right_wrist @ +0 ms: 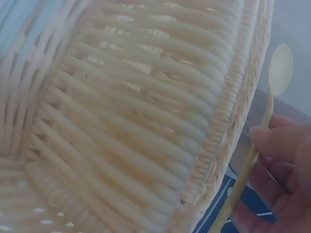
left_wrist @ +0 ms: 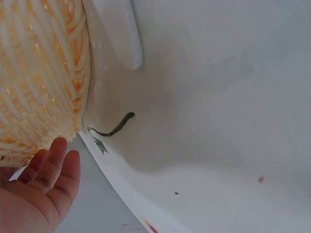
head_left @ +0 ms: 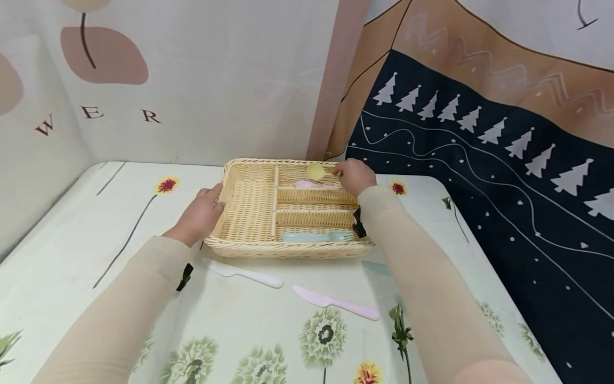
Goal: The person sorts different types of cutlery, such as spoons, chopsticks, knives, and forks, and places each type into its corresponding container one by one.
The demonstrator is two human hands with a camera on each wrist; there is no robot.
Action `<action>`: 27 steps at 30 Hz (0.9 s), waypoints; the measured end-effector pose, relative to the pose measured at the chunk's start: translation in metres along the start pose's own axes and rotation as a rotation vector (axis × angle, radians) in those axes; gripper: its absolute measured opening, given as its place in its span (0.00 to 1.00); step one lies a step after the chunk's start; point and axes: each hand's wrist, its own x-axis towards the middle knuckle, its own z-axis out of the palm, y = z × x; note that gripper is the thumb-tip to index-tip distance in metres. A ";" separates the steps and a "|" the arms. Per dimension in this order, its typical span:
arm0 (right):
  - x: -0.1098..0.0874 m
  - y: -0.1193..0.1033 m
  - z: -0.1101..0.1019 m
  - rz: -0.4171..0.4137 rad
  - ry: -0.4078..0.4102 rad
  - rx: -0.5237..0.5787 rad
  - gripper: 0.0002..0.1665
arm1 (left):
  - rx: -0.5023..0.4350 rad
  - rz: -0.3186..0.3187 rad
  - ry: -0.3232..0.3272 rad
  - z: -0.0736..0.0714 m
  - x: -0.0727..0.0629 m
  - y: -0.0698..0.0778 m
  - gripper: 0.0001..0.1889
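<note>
My right hand (head_left: pixel 356 176) pinches a yellow spoon (head_left: pixel 316 171) by its handle, over the far right compartment of a wicker basket (head_left: pixel 247 202). In the right wrist view the spoon (right_wrist: pixel 280 70) points bowl-up just outside the woven rim. At the basket's left edge is my left hand (head_left: pixel 198 216); in the left wrist view its loosely extended fingers (left_wrist: pixel 70 177) lie against the outer corner, the thumb hidden. A pink piece (head_left: pixel 305 184), partly hidden, lies in the far right compartment. A light blue fork (head_left: pixel 316 237) lies in the near right compartment.
In front of the basket lie a white knife (head_left: pixel 244 274) and a pink knife (head_left: pixel 336 306). A blue utensil (head_left: pixel 376 267) is partly covered by my right sleeve. Flower-print cloth covers the table (head_left: pixel 120 314); printed curtains hang behind and to the right.
</note>
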 end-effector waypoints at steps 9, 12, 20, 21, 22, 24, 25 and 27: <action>0.006 -0.008 0.005 -0.012 -0.030 -0.046 0.20 | -0.005 -0.005 -0.002 0.000 0.000 -0.001 0.31; 0.006 -0.010 0.007 -0.027 -0.042 -0.061 0.20 | -0.006 -0.005 -0.004 0.000 0.001 -0.002 0.31; 0.012 -0.014 0.013 -0.034 -0.057 -0.046 0.21 | 0.000 -0.003 0.001 0.000 0.002 -0.004 0.31; 0.013 -0.015 0.015 -0.029 -0.061 -0.041 0.21 | 0.000 -0.004 0.002 0.000 0.002 -0.004 0.31; 0.014 -0.015 0.016 -0.026 -0.065 -0.039 0.20 | 0.000 -0.004 0.004 0.000 0.002 -0.004 0.30; 0.016 -0.015 0.018 -0.018 -0.075 -0.034 0.20 | -0.001 -0.001 0.004 0.000 0.002 -0.004 0.30; 0.016 -0.015 0.019 -0.011 -0.080 -0.029 0.20 | -0.002 0.001 0.003 0.000 0.002 -0.004 0.30; 0.018 -0.015 0.021 -0.001 -0.086 -0.024 0.20 | -0.001 0.007 0.001 0.000 0.002 -0.005 0.30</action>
